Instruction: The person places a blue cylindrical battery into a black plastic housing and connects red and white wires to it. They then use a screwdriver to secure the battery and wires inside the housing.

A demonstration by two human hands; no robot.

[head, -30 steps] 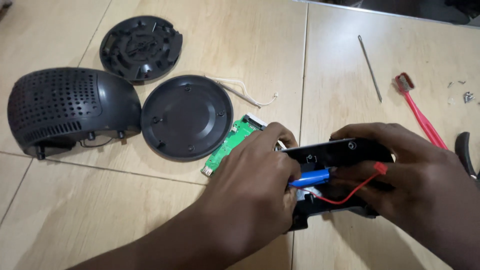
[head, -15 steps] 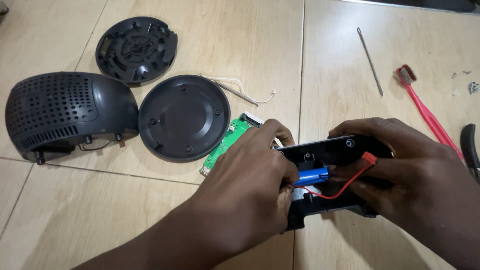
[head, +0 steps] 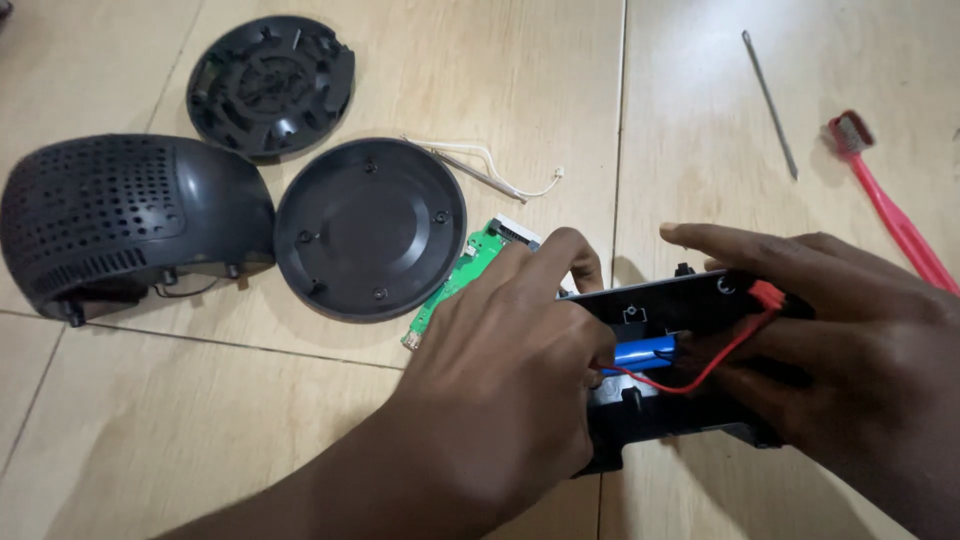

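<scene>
**Speaker stripped down, both hands on the battery housing**

Since the earlier frames the view has drifted slightly and the two hands have closed in tighter over the black housing; the loose parts lie where they were.

Far left on the pale wooden table [head: 150,440] sits the perforated dome shell [head: 120,225], matte black plastic dotted with small holes. Behind it lies a ribbed round grille plate [head: 270,85], and beside the shell a smooth round cover [head: 370,230] with screw bosses, so the casing is already apart. A thin white wire [head: 500,170] curls just beyond. A green circuit board [head: 462,275] pokes out from under the left hand [head: 510,370], whose fingers are bent and pressed down on the end of the black housing [head: 690,300].

Inside that housing lies a blue cylindrical battery [head: 645,352] with a red wire [head: 725,355] looping to a red connector [head: 768,293]; it remains seated, not yet lifted out. The right hand [head: 850,340] clamps the housing's other end, fingers wrapped over it. Further right lie a slim metal rod [head: 770,105] and a red brush [head: 890,210].
</scene>
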